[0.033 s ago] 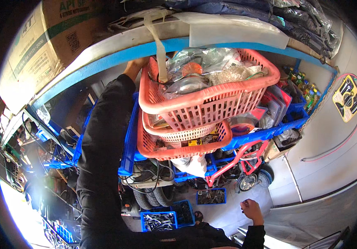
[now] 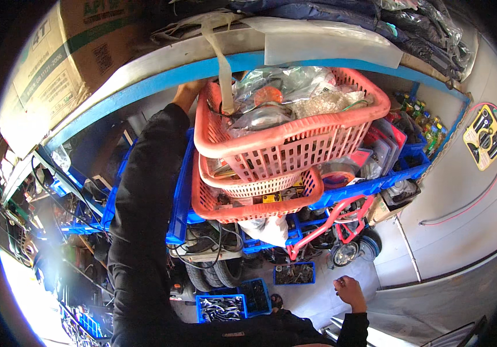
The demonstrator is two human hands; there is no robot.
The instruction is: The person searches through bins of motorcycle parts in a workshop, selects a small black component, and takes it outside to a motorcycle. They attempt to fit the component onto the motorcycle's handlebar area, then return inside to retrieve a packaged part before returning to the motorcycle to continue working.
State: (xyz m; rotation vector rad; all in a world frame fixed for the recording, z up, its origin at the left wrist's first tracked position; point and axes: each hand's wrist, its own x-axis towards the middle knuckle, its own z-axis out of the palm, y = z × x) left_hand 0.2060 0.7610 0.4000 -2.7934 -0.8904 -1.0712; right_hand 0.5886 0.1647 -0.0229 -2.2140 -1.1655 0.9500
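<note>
My left arm, in a black sleeve, is raised toward the shelf. My left hand (image 2: 188,93) is at the far left corner of the top pink plastic basket (image 2: 289,130); its fingers are hidden behind the rim and a hanging pale strip (image 2: 224,75). That basket holds clear plastic bags (image 2: 283,87), an orange round part (image 2: 268,95) and bubble wrap (image 2: 326,105). It rests on a paler basket (image 2: 260,188) and a lower pink basket (image 2: 254,213) with small boxes. Low on the right, my right hand (image 2: 350,292) hangs free, fingers half curled and apart, nothing visible in it.
A blue shelf beam (image 2: 237,62) crosses above the baskets. Blue bins (image 2: 370,185) with packaged parts stand right of them. Below are a red metal frame (image 2: 332,225), tyres (image 2: 225,274) and a blue crate of metal parts (image 2: 222,308). A cardboard box (image 2: 69,63) sits upper left.
</note>
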